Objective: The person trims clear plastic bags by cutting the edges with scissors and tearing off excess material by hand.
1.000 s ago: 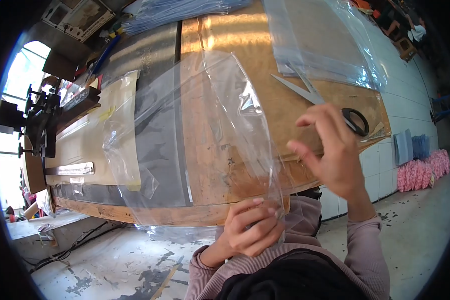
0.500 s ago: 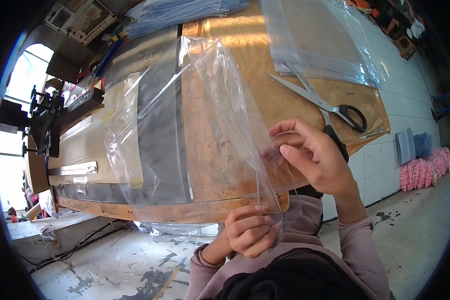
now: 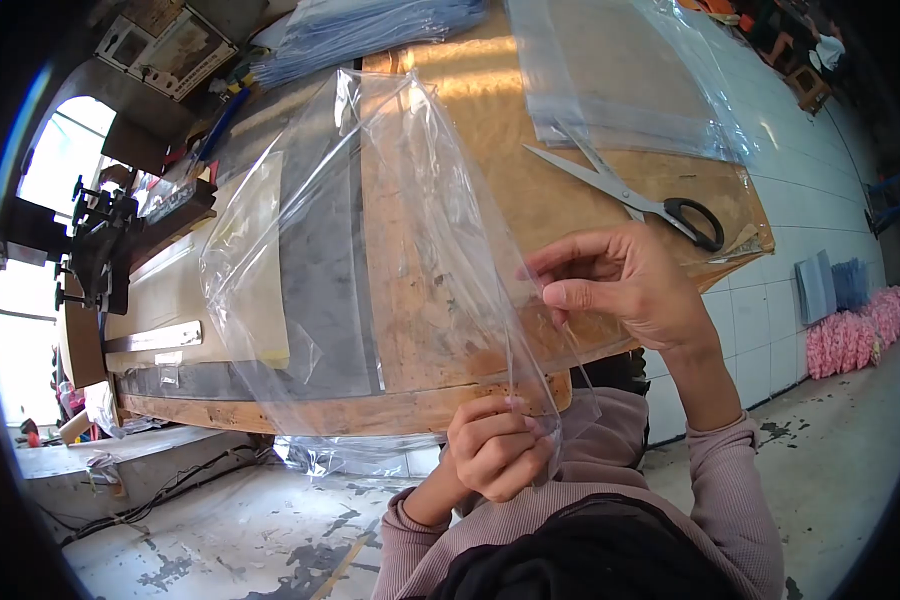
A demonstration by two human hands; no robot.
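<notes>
A large clear plastic sheet [image 3: 440, 190] stands crumpled and folded above the table, its lower corner near my body. My left hand [image 3: 498, 450] is closed round that corner just past the table's front edge. My right hand [image 3: 635, 285] pinches the sheet's right edge between thumb and fingers. A narrow strip of clear film [image 3: 582, 365] hangs below it; whether it joins the sheet I cannot tell. Beyond my right hand lie partly spread scissors [image 3: 610, 185] with black handles, one handle hidden behind the hand.
Flat clear plastic pieces [image 3: 630, 90] lie at the table's far right, and a bluish plastic stack [image 3: 370, 35] at the back. A black metal clamp device [image 3: 100, 245] and a steel ruler [image 3: 155, 337] are on the left. Pink bundles [image 3: 855, 335] rest on the floor at right.
My right hand has moved slightly up and left along the sheet's edge, now covering one scissor handle. The left hand keeps its grip. The view has shifted slightly.
</notes>
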